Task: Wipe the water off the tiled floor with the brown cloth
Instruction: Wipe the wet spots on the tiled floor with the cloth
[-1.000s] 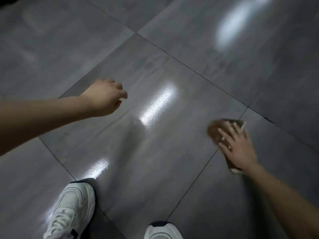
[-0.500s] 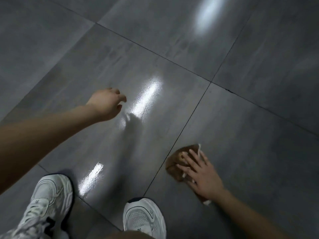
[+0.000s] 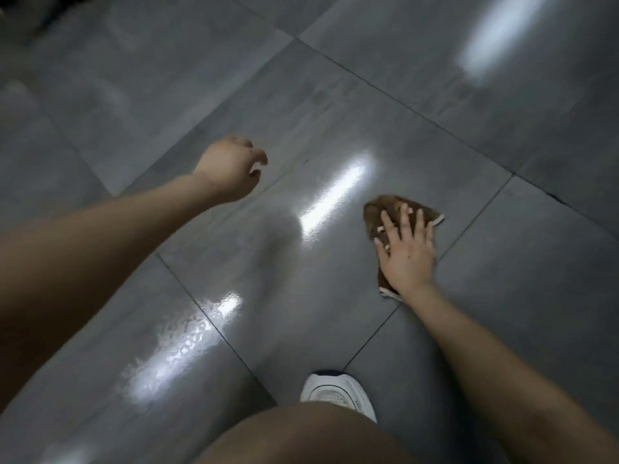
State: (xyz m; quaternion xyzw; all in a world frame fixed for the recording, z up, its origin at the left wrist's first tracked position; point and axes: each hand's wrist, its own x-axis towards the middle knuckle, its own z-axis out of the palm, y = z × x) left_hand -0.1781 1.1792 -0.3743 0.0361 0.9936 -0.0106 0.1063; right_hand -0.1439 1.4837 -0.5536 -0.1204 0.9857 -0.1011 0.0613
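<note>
The brown cloth [image 3: 385,209] with a pale edge lies bunched on the grey tiled floor [image 3: 335,105], right of centre. My right hand [image 3: 407,249] presses flat on top of it, fingers spread, covering its middle. My left hand [image 3: 231,169] hovers above the floor to the left, fingers loosely curled, holding nothing. A wet, rippled patch of water [image 3: 181,343] shines on the tile at lower left, near a grout line.
My white shoe [image 3: 338,393] stands at the bottom centre, with my bare knee [image 3: 301,433] in front of it. Bright light streaks reflect off the glossy tiles [image 3: 331,199]. A dark object sits at the top left corner [image 3: 50,8].
My right hand has slid the cloth away from my feet, up and to the right across the grout line. The left hand stays raised. The view has shifted; one shoe has left the frame.
</note>
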